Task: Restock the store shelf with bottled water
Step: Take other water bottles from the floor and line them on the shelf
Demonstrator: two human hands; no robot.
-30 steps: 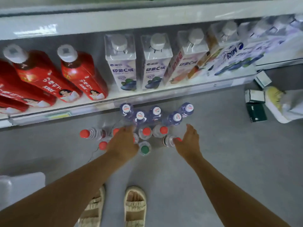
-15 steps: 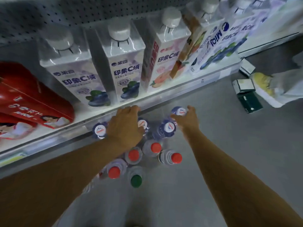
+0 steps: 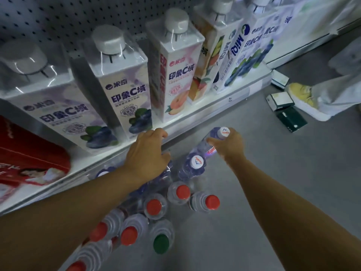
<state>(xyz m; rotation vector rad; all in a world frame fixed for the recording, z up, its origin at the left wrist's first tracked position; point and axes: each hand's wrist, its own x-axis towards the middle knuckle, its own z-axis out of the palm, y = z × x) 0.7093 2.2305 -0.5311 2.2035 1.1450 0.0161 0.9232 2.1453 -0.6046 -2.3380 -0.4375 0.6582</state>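
clear ribbed plastic water bottles [image 3: 134, 229] – glossy cartons [image 3: 125, 89] – matt floor [image 3: 273, 182]

The left hand [image 3: 145, 155] hides its bottle (grip unclear); red carton [image 3: 29, 163] cropped.

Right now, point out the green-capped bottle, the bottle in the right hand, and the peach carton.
green-capped bottle [image 3: 161, 244], head view, on its cap.
bottle in the right hand [image 3: 223, 132], head view, on its white cap.
peach carton [image 3: 178, 89], head view, on its front label.

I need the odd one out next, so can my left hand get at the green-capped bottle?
Probably yes. The green-capped bottle stands at the cluster's near edge, cap uncovered, and the left hand need only draw back.
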